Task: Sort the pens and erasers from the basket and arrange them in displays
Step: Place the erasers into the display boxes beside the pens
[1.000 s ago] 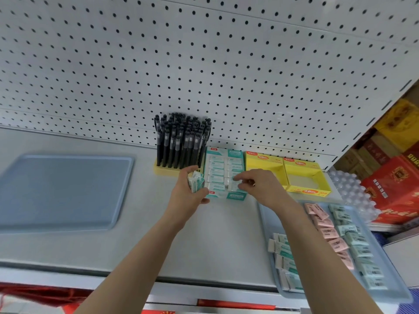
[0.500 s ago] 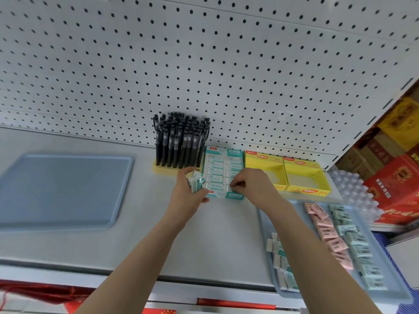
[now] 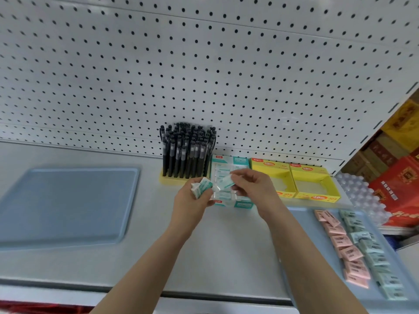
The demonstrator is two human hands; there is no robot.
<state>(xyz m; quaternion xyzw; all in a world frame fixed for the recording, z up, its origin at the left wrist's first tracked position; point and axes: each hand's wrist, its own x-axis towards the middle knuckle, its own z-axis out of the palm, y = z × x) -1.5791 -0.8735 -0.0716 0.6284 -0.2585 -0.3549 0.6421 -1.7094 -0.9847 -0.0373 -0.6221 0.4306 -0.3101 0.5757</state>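
**Filling the teal eraser box: one at a time, labels matching**

Here's where things sit. The left hand (image 3: 190,205) is wrapped around a small stack of teal erasers (image 3: 202,186), held just in front of the pens (image 3: 188,150), which stand upright in their yellow holder. The right hand (image 3: 251,186) pinches a single eraser (image 3: 227,180) between thumb and fingertips, right above the teal display box (image 3: 240,203), which already looks mostly full of rows.

My take on doing this bit well:

- Lower the single eraser flat into the next open slot instead of dropping it. The rows look tight, so a tilted one will probably ride up on its neighbour.
- Turn it so the print runs the same way as the ones already in.
- Leave the stack close beside the box, so each peel-off is a short trip.
- Don't squeeze the stack too hard; I'd guess the wrappers are slippery and one could squirt out.

The loose pink and green erasers (image 3: 353,252) lie on the blue tray (image 3: 303,215) to the right, and the two yellow display boxes (image 3: 315,184) look unfilled, so I'd say there's plenty left to do.
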